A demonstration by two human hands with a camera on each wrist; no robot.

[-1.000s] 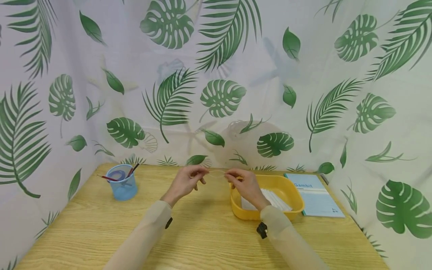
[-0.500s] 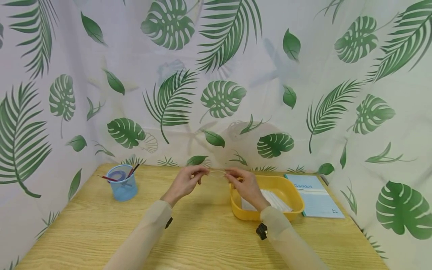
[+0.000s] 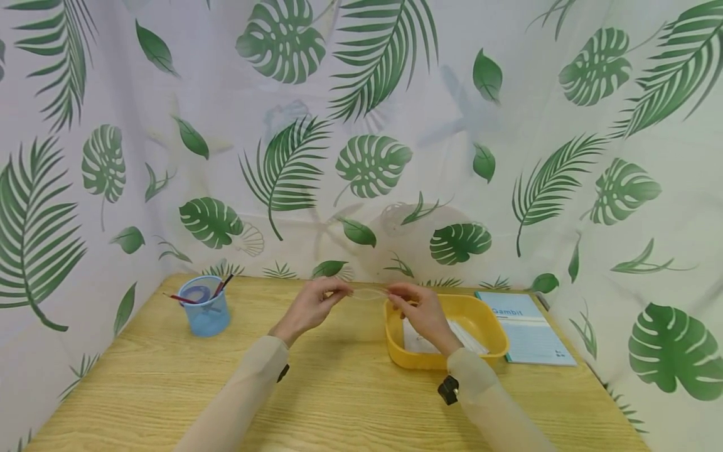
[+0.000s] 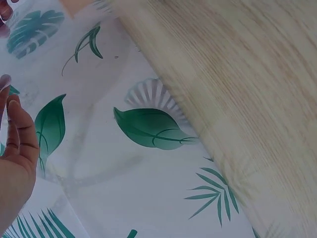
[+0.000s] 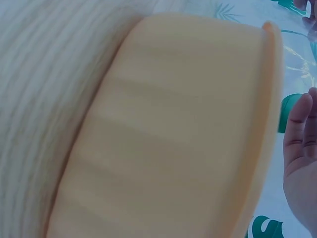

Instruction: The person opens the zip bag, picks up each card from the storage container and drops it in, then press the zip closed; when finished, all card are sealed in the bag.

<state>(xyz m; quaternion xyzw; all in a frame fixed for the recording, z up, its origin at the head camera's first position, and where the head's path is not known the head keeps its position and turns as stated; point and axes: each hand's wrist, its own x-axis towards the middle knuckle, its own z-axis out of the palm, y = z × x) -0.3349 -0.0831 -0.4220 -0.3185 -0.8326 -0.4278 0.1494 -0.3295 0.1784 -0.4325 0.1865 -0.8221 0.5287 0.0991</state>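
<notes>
A thin, pale, see-through loop (image 3: 369,294), like a rubber band, spans the gap between my hands above the back of the table. My left hand (image 3: 312,306) pinches its left end between thumb and fingers. The right end is pinched by my right hand (image 3: 422,314), which is over the left part of a yellow plastic basin (image 3: 496,326). At the left edge of the left wrist view, part of the left hand (image 4: 21,136) shows. The basin's outer wall (image 5: 173,114) fills much of the right wrist view, with the right hand (image 5: 302,144) at its right edge.
White flat and strip-like items (image 3: 415,339) lie in the basin, partly hidden by my right hand. Right of it lies a light-blue notebook (image 3: 536,339) marked "Gambit". A blue mesh cup (image 3: 209,320) with pencils stands back left. A leaf-printed curtain (image 3: 367,220) borders the wooden table (image 3: 339,402).
My right hand has shifted a little to the right and down, widening the gap between the hands. The loop looks longer and flatter than before. My left hand has barely moved.
</notes>
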